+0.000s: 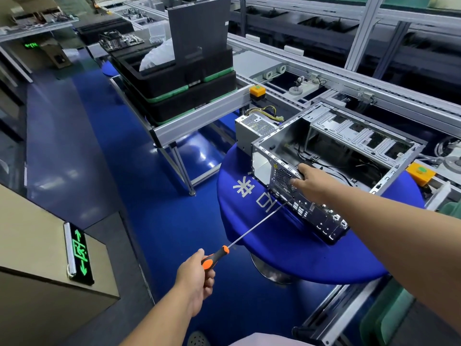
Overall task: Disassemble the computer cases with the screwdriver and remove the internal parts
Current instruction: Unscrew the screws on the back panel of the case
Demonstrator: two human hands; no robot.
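Head view: right hand [310,186] grips case [331,156]; left hand [197,273] holds screwdriver [239,238].

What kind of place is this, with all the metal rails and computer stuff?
Probably a factory or workshop line where old computers get taken apart. Long metal conveyor rails run past, an opened computer case sits on a round blue table, and stacked black trays hold a circuit board.
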